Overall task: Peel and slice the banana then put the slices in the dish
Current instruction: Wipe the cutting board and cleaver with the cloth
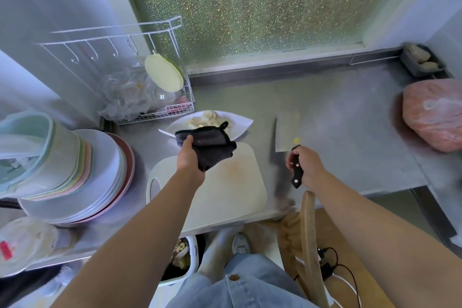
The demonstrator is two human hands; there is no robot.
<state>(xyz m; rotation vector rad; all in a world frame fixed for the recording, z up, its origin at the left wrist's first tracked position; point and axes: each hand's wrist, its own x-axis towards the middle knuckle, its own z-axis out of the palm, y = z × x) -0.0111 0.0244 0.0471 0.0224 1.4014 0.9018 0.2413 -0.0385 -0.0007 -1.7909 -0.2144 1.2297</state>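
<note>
Seemingly the slicing is finished. From the head view, the banana slices (pixel 205 119) lie heaped in the white dish (pixel 241 121), which sits toward the back left of the counter (pixel 350 132), just past the far edge of the cutting board (pixel 235 182). The board itself lies bare at the counter's front edge.

The left hand (pixel 186 157) has its fingers curled round a dark cloth (pixel 212 142), held above the board's far edge so that the cloth overlaps the near rim of the dish. The right hand (pixel 310 167) is wrapped round the black handle of the knife (pixel 287 130), whose broad blade points away over the bare counter beside the board's right edge. A yellow scrap (pixel 296 141) clings near the heel of the blade.

The risks, as I judge them:
- If the cloth droops or swings, it could brush the slices or drag one out of the dish.
- If the cloth goes to the blade, fingers behind thin fabric could meet the edge.
- The scrap could drop onto the counter, not into the dish.
</note>
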